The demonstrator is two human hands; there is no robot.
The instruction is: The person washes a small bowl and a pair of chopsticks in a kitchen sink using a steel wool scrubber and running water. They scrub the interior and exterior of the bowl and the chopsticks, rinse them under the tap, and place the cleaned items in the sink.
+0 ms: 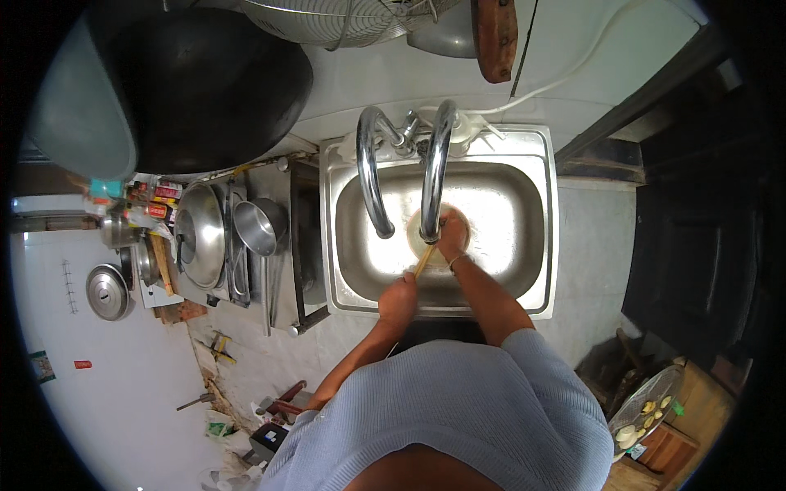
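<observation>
In the stainless steel sink (508, 266) lies a round, shallow skimmer (461, 245) with a tan, stick-like handle. My left hand (399, 299), at the sink's near edge, is closed round that handle (424, 260). Over the round head, my right hand (451, 237) presses down with its fingers bunched. The right-hand curved chrome faucet (436, 164) hides part of those fingers, so whatever they may hold cannot be made out. A second chrome spout (368, 172) arches over the basin to the left of my hands.
Left of the sink stand a steel saucepan (260, 229) and a large lidded pan (201, 237). A black wok (213, 82) and a wire basket (344, 20) hang at the upper left and top. A colander with sliced food (647, 413) sits at lower right.
</observation>
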